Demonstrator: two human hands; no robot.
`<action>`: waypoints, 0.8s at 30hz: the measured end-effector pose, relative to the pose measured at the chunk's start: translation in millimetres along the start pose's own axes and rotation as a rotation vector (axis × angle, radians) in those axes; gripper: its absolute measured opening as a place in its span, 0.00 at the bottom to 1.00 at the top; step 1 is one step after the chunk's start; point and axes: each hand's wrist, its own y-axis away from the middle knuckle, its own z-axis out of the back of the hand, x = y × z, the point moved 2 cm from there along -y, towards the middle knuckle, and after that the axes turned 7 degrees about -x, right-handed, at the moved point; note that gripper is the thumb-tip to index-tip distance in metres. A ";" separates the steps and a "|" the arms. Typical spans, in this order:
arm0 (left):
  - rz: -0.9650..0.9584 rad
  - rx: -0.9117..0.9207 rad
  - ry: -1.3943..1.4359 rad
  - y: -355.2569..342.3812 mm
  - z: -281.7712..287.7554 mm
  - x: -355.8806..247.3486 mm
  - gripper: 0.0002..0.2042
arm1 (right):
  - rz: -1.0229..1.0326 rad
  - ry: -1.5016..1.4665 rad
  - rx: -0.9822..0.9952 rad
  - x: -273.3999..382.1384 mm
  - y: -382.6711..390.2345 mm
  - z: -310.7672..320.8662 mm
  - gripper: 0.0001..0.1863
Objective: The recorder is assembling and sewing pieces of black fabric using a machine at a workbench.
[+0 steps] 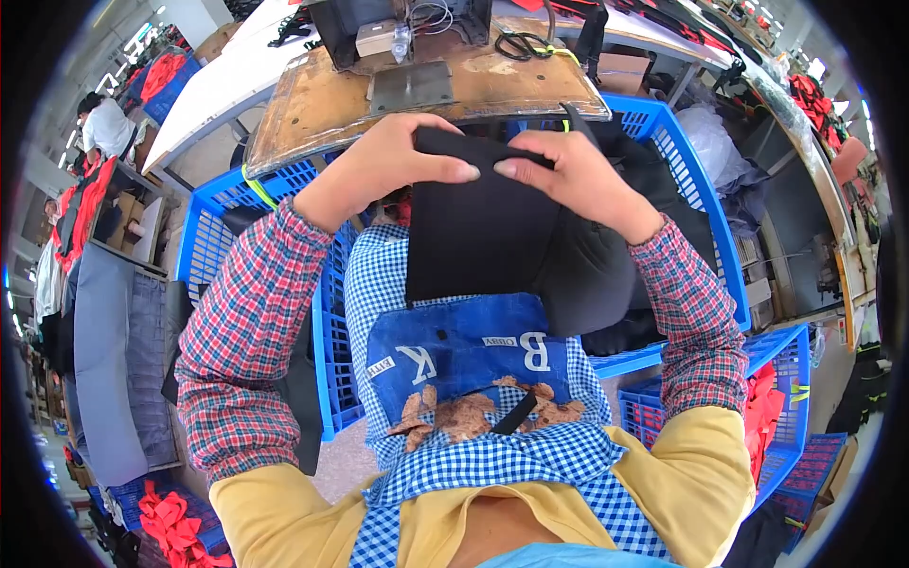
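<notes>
A black piece of fabric (473,237) hangs between my two hands, its upper edge folded over. My left hand (383,166) pinches that edge with thumb and fingers. My right hand (578,180) grips the same edge close by, the two thumbtips nearly meeting. The cloth falls toward my lap, over a blue-checked apron (379,275) with a blue printed patch (464,346). On the right a rounded black part (592,275) hangs beside the flat panel; I cannot tell whether it belongs to the same piece.
Ahead stands a worn wooden work board (312,104) with a metal plate (410,87) and a machine housing (331,28). Blue plastic crates (724,256) flank my legs, the right one holding black cloth. Red pieces (175,525) lie at lower left. A person (106,123) is at far left.
</notes>
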 end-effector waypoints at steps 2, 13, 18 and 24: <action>0.024 -0.055 0.367 1.2 -4.7 16.1 0.23 | 0.049 0.054 -0.093 -8.6 -10.9 4.7 0.15; -0.143 -0.544 -0.052 -39.0 -36.4 66.0 0.26 | 0.195 0.497 -0.215 -79.5 -86.7 11.6 0.16; -0.188 -0.695 -0.227 -60.5 -28.3 74.6 0.26 | 0.237 0.641 -0.199 -90.8 -120.9 4.8 0.17; -0.163 -0.665 -0.126 -76.1 -18.6 91.0 0.18 | 0.263 0.688 -0.129 -102.5 -146.6 -3.3 0.19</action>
